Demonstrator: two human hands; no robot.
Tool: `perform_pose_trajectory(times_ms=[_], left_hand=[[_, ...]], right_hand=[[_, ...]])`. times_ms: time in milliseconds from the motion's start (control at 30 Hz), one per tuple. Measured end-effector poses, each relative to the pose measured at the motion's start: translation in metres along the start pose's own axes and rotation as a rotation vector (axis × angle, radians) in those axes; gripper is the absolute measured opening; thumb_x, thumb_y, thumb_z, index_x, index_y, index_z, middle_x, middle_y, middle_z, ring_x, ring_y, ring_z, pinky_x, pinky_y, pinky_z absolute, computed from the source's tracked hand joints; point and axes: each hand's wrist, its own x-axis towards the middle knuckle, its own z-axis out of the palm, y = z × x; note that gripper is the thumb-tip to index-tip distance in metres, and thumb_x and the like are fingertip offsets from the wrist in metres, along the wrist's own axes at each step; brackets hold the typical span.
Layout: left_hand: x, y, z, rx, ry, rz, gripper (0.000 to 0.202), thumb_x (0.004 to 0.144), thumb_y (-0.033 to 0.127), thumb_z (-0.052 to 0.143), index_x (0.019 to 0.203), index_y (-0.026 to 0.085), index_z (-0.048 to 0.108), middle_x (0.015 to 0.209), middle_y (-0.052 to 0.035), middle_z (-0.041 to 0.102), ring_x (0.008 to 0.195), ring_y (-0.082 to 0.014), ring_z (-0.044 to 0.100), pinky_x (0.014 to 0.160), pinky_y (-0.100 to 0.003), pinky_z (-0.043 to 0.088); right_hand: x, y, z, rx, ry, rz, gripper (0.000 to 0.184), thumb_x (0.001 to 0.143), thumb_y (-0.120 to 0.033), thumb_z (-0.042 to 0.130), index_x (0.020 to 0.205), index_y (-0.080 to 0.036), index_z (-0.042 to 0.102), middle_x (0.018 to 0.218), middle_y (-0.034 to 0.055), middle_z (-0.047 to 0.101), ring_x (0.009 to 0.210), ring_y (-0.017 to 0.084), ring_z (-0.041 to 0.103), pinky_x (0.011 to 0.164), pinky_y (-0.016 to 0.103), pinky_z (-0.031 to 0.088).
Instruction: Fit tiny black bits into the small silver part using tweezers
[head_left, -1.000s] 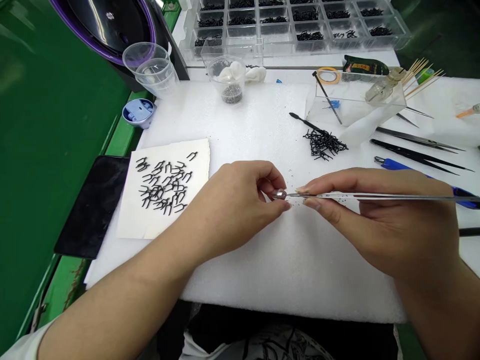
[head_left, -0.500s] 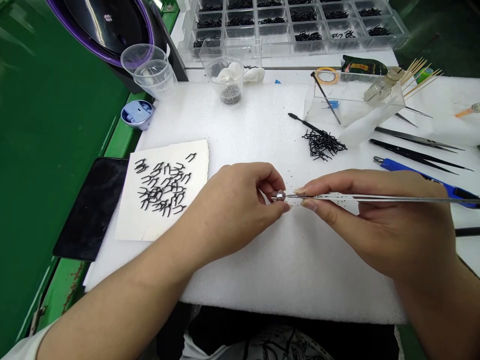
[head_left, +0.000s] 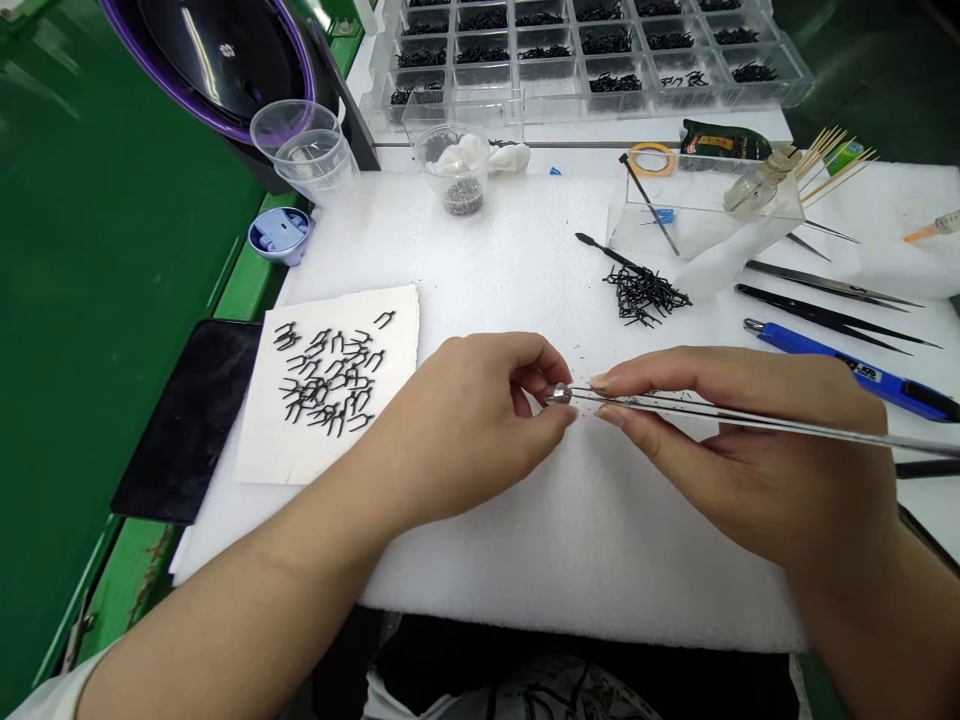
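My left hand (head_left: 472, 420) pinches a small shiny metal piece (head_left: 559, 394) between thumb and fingertips, just above the white foam mat (head_left: 525, 540). My right hand (head_left: 750, 450) grips long steel tweezers (head_left: 750, 415) whose tips touch that piece. The tweezers' handle runs off to the right. Tiny dark specks lie on the mat under the tips. A pile of small black hooked parts (head_left: 643, 294) lies beyond my right hand. More such parts are spread on a white paper sheet (head_left: 390, 400) left of my left hand.
A clear compartment box (head_left: 585, 50) with black parts stands at the back. Plastic cups (head_left: 307, 150), a cup of grey beads (head_left: 459, 170), a clear tray (head_left: 697, 210), spare tweezers (head_left: 832, 315), a blue knife (head_left: 847, 368) and a black phone (head_left: 187, 420) surround the mat.
The tweezers' handle has dipped lower to the right while the tips stay at the metal piece. Both hands hold nearly the same place; the view shifted slightly.
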Motion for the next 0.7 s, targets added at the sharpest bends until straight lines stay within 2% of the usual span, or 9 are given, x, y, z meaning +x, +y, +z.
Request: perform_pose_trajectory(times_ms=[167,533,700], left_hand=[[0.0003,-0.0005,-0.0020,-0.065,-0.036,-0.036,0.016,0.085,0.032,0.059,0.092,0.022,0.070,0.079,-0.0002,0.072,0.069,-0.0160,0.063,0.063,-0.029,0.048],[0.0025,0.0019,-0.0012,-0.080,-0.042,-0.057,0.015,0.083,0.032,0.061,0.089,0.022,0.070,0.072,0.0019,0.068,0.062,-0.0140,0.057,0.056,-0.027,0.044],[0.0020,0.0011,-0.0025,-0.079,-0.058,-0.069,0.015,0.085,0.034,0.060,0.091,0.024,0.069,0.076,0.0021,0.070,0.070,-0.0162,0.061,0.063,-0.029,0.047]], right_hand=[[-0.0013,-0.0006,0.0011,0.035,0.008,0.007,0.010,0.089,-0.022,0.066,0.093,-0.029,0.071,0.094,-0.0010,0.079,0.083,0.020,0.076,0.070,0.031,0.058],[-0.0014,-0.0008,0.0017,0.084,0.012,-0.013,0.007,0.089,-0.020,0.066,0.093,-0.025,0.070,0.094,-0.0009,0.079,0.082,0.016,0.075,0.074,0.027,0.056],[-0.0016,-0.0012,0.0005,0.082,0.029,-0.017,0.005,0.089,-0.020,0.068,0.092,-0.023,0.071,0.093,-0.0014,0.079,0.083,0.013,0.074,0.075,0.023,0.054]])
